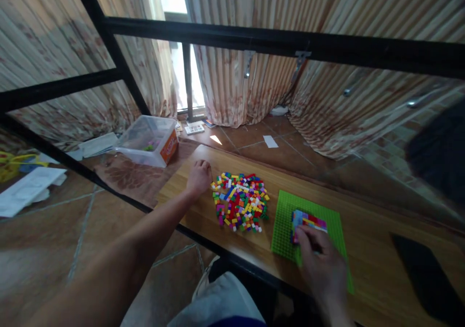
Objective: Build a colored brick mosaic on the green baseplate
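Note:
My left hand [199,177] rests on the wooden table at the left edge of a pile of small toy building bricks [241,203] in many colours. Its fingers are curled in, and whatever may be inside them is hidden. To the right of the pile lies a green studded baseplate [285,220]. A low block of joined bricks [308,219], with blue, red, purple and yellow among them, sits on it. Over the near side of this block is my right hand [323,261], thumb and fingers drawn together at the bricks. What its fingertips pinch cannot be made out.
A dark flat object [423,273] lies on the table [366,249] at the right. Black metal bars [218,31] cross beyond the table. On the floor stands a clear plastic bin [147,140] with an orange label, near papers [32,189] and long curtains [232,75].

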A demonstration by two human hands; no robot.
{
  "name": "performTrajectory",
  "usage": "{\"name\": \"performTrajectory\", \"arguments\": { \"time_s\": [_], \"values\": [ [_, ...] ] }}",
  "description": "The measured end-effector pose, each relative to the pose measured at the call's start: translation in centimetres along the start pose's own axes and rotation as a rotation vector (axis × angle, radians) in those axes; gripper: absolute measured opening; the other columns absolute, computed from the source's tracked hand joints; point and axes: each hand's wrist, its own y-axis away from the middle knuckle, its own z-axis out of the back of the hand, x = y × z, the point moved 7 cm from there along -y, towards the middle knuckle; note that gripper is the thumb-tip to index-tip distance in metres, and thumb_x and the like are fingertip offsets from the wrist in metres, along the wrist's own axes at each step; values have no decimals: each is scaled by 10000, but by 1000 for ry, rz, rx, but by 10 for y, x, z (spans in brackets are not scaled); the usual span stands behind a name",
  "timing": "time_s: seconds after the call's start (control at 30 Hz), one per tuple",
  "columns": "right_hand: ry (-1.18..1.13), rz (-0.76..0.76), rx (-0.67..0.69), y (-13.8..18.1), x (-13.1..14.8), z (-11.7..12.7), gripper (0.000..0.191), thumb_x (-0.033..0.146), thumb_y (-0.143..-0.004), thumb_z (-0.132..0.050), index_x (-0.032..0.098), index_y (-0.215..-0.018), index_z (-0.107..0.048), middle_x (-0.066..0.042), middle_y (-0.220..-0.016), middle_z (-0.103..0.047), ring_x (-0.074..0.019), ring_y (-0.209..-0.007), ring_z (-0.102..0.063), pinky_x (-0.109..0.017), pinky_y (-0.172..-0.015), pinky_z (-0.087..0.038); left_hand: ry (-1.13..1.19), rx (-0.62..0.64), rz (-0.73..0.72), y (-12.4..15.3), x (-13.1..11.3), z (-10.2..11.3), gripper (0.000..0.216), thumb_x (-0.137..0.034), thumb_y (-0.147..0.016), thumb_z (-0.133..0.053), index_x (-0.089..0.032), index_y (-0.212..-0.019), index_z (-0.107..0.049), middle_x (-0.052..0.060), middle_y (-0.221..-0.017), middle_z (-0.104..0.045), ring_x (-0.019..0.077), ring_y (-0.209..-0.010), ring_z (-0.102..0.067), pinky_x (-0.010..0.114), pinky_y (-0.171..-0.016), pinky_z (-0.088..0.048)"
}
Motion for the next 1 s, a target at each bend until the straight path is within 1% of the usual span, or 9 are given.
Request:
{"name": "performTrajectory", "arguments": {
  "time_s": [0.07, 0.13, 0.3, 0.4, 0.5, 0.6, 0.73, 0.83, 1.0],
  "values": [
    [-37, 125, 103, -4, 25, -27, 307, 472, -868, -495, 222, -894, -673, -75, -939, -695, -222, -847, -635, -336, -774, -467, 2, 2, 1, 1, 0, 0, 191, -156, -870, -438, -159, -887, -628, 127, -964, -606, 263, -1000, -532, 389, -910, -436],
    [-46, 214, 189, -11, 46, -52, 292, 432, -891, -473, 220, -914, -673, -75, -940, -689, -217, -870, -627, -332, -773, -469, 3, 6, -1, 1, -1, 0, 186, -146, -865, -443, -161, -885, -627, 124, -953, -605, 261, -997, -531, 394, -906, -436],
    [35, 415, 327, -28, 91, -110, 245, 333, -900, -477, 228, -981, -683, -72, -991, -665, -227, -935, -597, -360, -838, -462, -6, 10, -3, 2, -1, 0, 174, -132, -860, -457, -166, -887, -625, 114, -940, -604, 251, -984, -535, 393, -906, -431],
    [137, 564, 418, -32, 111, -143, 237, 267, -896, -487, 255, -1028, -683, -76, -1019, -644, -247, -989, -561, -391, -886, -440, -14, 9, -2, 2, -1, -1, 162, -135, -862, -466, -171, -896, -621, 112, -954, -605, 246, -988, -534, 390, -916, -427],
    [262, 686, 509, -35, 117, -168, 244, 245, -863, -554, 256, -1072, -680, -96, -1020, -619, -266, -1001, -534, -402, -882, -430, -21, 7, -1, 3, 0, -2, 154, -140, -866, -470, -172, -905, -615, 111, -972, -604, 242, -990, -532, 384, -919, -424],
    [344, 782, 596, -39, 116, -181, 284, 244, -829, -614, 248, -1107, -668, -100, -1068, -592, -270, -1021, -510, -402, -880, -428, -23, 9, -4, 3, 1, -3, 143, -141, -865, -474, -164, -906, -609, 112, -975, -601, 239, -984, -530, 382, -924, -421],
    [376, 862, 668, -47, 113, -184, 283, 236, -843, -600, 259, -1120, -654, -89, -1086, -570, -246, -1001, -502, -383, -867, -438, -21, 10, -10, 3, 2, -4, 134, -137, -857, -483, -160, -908, -604, 113, -976, -598, 242, -988, -527, 381, -922, -423],
    [382, 864, 696, -51, 112, -180, 206, 234, -844, -606, 241, -1041, -665, -80, -1067, -564, -230, -969, -503, -374, -859, -443, -21, 7, -7, 3, 1, -3, 138, -128, -853, -485, -165, -915, -603, 111, -983, -596, 240, -991, -526, 376, -921, -424],
    [350, 819, 706, -58, 107, -174, 105, 245, -846, -617, 202, -934, -653, -75, -1068, -560, -223, -990, -495, -367, -878, -433, -21, 7, -6, 3, 0, -2, 151, -140, -878, -458, -159, -911, -604, 113, -975, -599, 238, -979, -525, 379, -923, -422]
  ]
}}
